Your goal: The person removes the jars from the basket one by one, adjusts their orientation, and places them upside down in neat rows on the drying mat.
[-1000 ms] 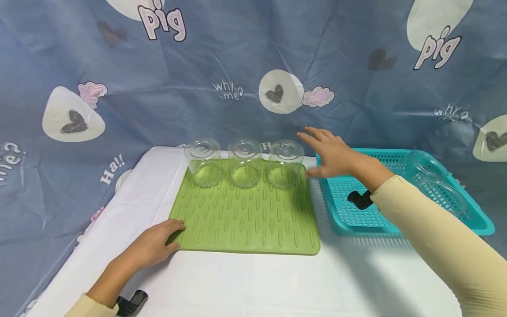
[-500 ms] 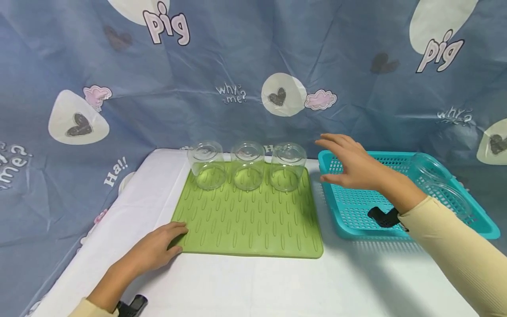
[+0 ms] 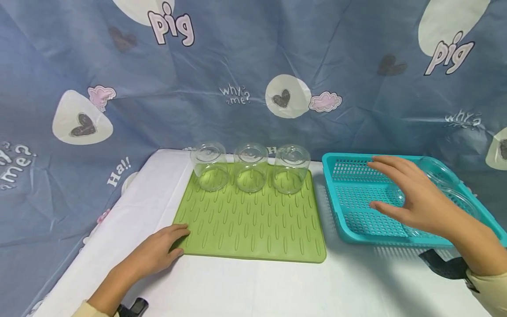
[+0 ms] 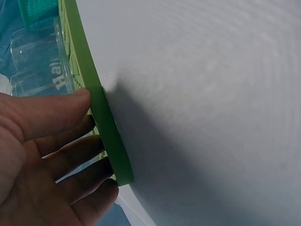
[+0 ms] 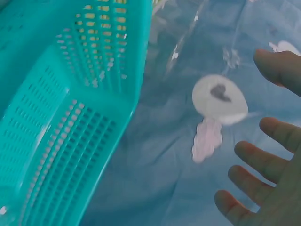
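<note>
My left hand (image 3: 156,250) rests at the near left corner of a green ribbed drying mat (image 3: 253,240); in the left wrist view its thumb and fingertips touch the mat's edge. Along the mat's far side stand three clear glasses, upside down in a row: a left glass (image 3: 210,167), a middle glass (image 3: 251,168) and a right glass (image 3: 292,169). Over a turquoise basket (image 3: 341,224) hovers my right hand (image 3: 421,200), its fingers spread and holding nothing. Clear glasses (image 3: 461,200) lie in the basket's right part, partly hidden behind that hand.
A white cloth (image 3: 237,290) covers the table under the mat and basket. Behind them hangs a blue printed sheet (image 3: 253,53), close to the row of glasses. The basket stands just right of the mat, with raised perforated walls.
My right hand has moved right and toward me, from beside the right glass to above the basket. The left hand stays at the mat corner, and the three glasses have not moved.
</note>
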Demonstrator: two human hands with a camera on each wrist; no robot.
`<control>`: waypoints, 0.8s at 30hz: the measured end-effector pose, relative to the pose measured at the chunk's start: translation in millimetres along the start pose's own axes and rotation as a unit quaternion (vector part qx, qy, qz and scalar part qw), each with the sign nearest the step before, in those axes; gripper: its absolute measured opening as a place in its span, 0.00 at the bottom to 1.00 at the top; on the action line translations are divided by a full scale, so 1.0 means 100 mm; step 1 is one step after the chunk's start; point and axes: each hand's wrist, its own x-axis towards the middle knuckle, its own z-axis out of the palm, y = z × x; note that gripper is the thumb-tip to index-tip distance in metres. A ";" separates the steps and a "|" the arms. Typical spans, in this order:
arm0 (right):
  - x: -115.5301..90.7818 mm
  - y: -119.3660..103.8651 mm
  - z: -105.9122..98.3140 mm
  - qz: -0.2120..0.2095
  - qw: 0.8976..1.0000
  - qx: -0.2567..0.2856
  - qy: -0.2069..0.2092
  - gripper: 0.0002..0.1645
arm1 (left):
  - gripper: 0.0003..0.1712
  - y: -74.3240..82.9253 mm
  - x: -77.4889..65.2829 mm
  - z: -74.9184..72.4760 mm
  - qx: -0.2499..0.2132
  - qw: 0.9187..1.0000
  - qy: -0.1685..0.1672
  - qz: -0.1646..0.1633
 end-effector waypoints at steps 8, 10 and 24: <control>-0.46 0.28 -0.13 0.063 0.997 -0.025 0.026 0.58 | 0.28 0.01 0.00 -0.01 -0.005 1.000 0.003 -0.004; -0.55 0.37 -0.15 0.075 0.996 -0.040 0.026 0.57 | 0.28 0.01 0.01 -0.01 -0.007 1.000 0.003 -0.004; -1.09 0.99 -0.10 0.234 0.961 -0.149 -0.008 0.54 | 0.27 0.01 0.01 -0.02 -0.013 1.000 0.006 -0.006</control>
